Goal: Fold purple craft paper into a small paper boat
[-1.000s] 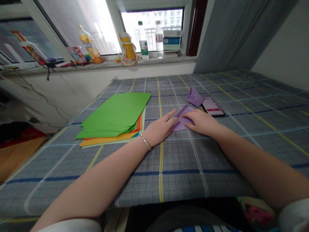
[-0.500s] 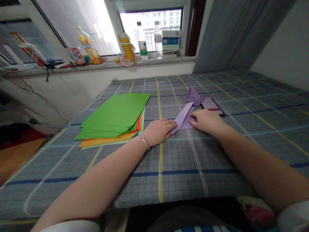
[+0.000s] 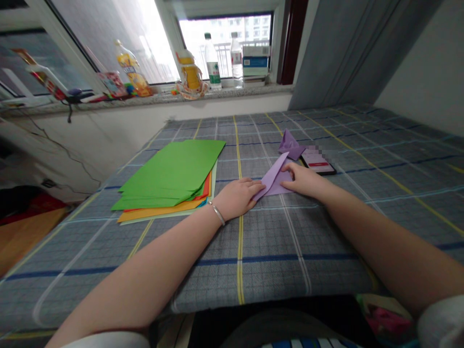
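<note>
A folded sheet of light purple paper (image 3: 272, 183) lies on the cloth-covered table, with a raised narrow flap slanting up to a point at its far end. My left hand (image 3: 239, 194), with a silver bangle at the wrist, pins its near left corner with fingers together. At the right side of the sheet my right hand (image 3: 302, 180) has its thumb and bent forefinger on the edge; the other fingers are hidden. Just beyond stands a darker purple folded paper shape (image 3: 290, 145), and a phone (image 3: 318, 162) with a lit screen lies beside it.
To the left is a stack of coloured paper (image 3: 174, 169), green on top, with orange, red and pale sheets below. The plaid tablecloth (image 3: 268, 270) covers the table. Bottles and boxes line the windowsill (image 3: 228, 92); a grey curtain (image 3: 340, 53) hangs at the right.
The right thumb and forefinger have shifted slightly left along the sheet, and the forefinger is more bent near the flap. My left hand stays in place on the paper.
</note>
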Available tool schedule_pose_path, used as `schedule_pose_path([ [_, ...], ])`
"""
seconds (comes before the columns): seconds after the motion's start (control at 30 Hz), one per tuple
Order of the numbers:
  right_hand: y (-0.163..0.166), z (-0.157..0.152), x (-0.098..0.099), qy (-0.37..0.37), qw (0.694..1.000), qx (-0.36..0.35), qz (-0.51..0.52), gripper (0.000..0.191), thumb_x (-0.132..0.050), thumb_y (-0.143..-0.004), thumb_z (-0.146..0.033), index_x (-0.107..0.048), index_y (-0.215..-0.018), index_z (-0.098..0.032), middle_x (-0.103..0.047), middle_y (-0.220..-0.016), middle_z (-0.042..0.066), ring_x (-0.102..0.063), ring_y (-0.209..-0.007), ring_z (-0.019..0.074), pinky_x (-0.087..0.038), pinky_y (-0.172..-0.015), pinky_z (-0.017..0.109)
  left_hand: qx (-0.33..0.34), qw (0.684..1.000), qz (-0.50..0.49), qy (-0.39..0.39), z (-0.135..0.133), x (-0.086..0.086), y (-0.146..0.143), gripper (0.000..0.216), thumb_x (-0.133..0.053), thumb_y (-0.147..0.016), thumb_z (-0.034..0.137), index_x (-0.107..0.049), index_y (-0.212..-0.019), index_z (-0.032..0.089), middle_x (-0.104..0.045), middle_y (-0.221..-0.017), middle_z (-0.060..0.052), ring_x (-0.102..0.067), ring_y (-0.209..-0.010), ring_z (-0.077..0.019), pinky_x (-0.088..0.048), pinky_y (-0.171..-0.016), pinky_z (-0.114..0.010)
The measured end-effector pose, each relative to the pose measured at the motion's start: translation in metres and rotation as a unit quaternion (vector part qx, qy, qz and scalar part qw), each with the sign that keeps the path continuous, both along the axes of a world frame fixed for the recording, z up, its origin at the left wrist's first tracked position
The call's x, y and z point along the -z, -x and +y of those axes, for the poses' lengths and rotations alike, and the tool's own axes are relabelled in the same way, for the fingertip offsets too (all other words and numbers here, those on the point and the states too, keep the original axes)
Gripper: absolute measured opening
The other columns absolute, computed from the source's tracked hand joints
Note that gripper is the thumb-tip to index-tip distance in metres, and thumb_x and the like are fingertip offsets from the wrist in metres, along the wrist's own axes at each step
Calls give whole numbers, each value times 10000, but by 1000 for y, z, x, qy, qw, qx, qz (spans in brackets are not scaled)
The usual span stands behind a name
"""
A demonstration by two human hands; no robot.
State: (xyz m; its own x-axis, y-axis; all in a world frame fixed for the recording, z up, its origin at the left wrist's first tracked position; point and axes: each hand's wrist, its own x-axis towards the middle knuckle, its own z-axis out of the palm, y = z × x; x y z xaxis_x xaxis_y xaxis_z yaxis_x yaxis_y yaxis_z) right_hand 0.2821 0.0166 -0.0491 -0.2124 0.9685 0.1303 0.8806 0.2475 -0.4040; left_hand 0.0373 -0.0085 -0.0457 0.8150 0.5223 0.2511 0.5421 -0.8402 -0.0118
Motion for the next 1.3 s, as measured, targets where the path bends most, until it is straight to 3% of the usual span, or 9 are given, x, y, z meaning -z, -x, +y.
schedule_pose_path([
  [0.13, 8, 1, 4, -4, 985, 51, 163, 341, -648, -753, -308, -552, -1059, -189, -601, -832, 33, -588, -730, 184, -474, -679, 313, -52, 999, 11, -8, -3, -3, -1, 445, -517, -903, 233, -483, -1339, 154, -671, -1125, -113, -641, -999, -228, -514, -881, -356],
  [0.23, 15, 2, 2, 49, 938, 55, 338, 315, -543, -850, -382, -486, -1111, -217, -580, -791, 5, -577, -604, 138, -470, -578, 271, -96, 995, 17, -19, -6, -5, -3, 519, -528, -894, 249, -419, -1396, 177, -696, -980, -90, -665, -876, -229, -525, -790, -343],
  [0.3, 19, 1, 1, 71, 903, 54, 420, 331, -469, -901, -426, -443, -1167, -232, -607, -890, 28, -595, -582, 119, -473, -548, 257, -118, 993, -1, -24, -8, -6, -4, 553, -504, -897, 232, -364, -1430, 190, -703, -940, -73, -669, -838, -223, -519, -769, -336],
  [0.37, 20, 0, -1, 73, 888, 53, 451, 377, -438, -923, -456, -410, -1234, -245, -618, -1038, 62, -630, -617, 118, -498, -572, 263, -136, 990, -29, -18, -9, -8, -4, 591, -480, -894, 204, -307, -1459, 202, -707, -957, -64, -670, -839, -217, -512, -763, -326],
  [0.57, 18, -1, 4, 72, 916, 3, 396, 499, -430, -936, -443, -355, -1379, -228, -653, -1117, 94, -674, -779, 166, -540, -797, 372, -194, 974, -110, 41, -12, -11, -4, 704, -493, -847, 173, -226, -1496, 222, -694, -983, -54, -657, -780, -189, -487, -692, -278],
  [0.77, 21, -6, 10, 14, 973, -82, 218, 555, -564, -847, -286, -429, -1378, -197, -659, -1144, 102, -628, -1016, 209, -482, -941, 417, -219, 957, -143, 125, -5, -6, -2, 456, -513, -834, 226, -563, -1286, 250, -686, -887, -34, -622, -741, -178, -463, -683, -276],
  [0.97, 24, -8, 14, -52, 990, -121, 56, 492, -559, -849, -316, -539, -1323, -185, -570, -1340, 123, -505, -1241, 270, -374, -1066, 461, -228, 921, -202, 241, 6, 2, 1, 421, -577, -794, 234, -630, -1212, 235, -608, -713, 15, -529, -607, -124, -421, -596, -237],
  [1.17, 25, -9, 9, -13, 988, -95, 125, 504, -564, -864, -351, -511, -1339, -189, -605, -1290, 123, -540, -1204, 258, -377, -1054, 453, -149, 904, -264, 300, 0, 0, -5, 547, -619, -779, 179, -521, -1317, 173, -630, -809, 1, -530, -638, -101, -453, -622, -227],
  [1.3, 25, -7, 7, 49, 966, -84, 238, 409, -521, -884, -280, -507, -1285, -202, -686, -1085, 60, -618, -1040, 194, -432, -982, 392, -117, 923, -242, 274, -8, -3, -9, 597, -646, -773, 186, -479, -1346, 189, -664, -957, -25, -562, -692, -113, -482, -673, -256],
])
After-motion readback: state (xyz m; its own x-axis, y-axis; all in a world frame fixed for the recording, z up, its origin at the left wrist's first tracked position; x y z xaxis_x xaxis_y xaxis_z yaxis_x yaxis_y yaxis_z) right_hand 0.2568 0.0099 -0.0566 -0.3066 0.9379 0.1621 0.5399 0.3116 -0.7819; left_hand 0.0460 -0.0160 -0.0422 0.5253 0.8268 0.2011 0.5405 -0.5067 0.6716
